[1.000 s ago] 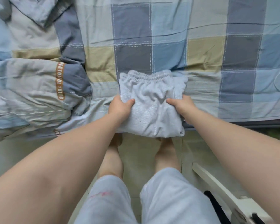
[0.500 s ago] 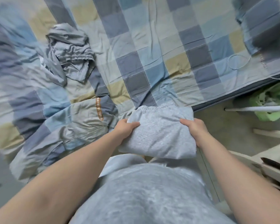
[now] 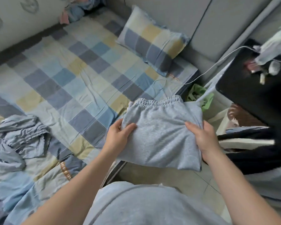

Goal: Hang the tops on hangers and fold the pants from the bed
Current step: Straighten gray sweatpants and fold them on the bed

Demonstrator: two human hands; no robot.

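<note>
Folded light grey pants (image 3: 162, 132), elastic waistband on the far side, hang in the air over the bed's right edge and the floor. My left hand (image 3: 118, 135) grips their left side, thumb on top. My right hand (image 3: 203, 135) grips the right side in the same way. A crumpled grey garment (image 3: 24, 137) lies on the checked bed (image 3: 75, 75) at the left.
A checked pillow (image 3: 152, 44) lies at the head of the bed, a white cable (image 3: 201, 73) beside it. A rumpled checked quilt (image 3: 15, 184) fills the near left. A black table (image 3: 256, 88) and dark clothes (image 3: 253, 150) stand right, green fabric (image 3: 199, 96) on the floor.
Both hands have lifted the folded pants off the bed edge and carried them to the right. The view has swung right, bringing the pillow and black table into sight.
</note>
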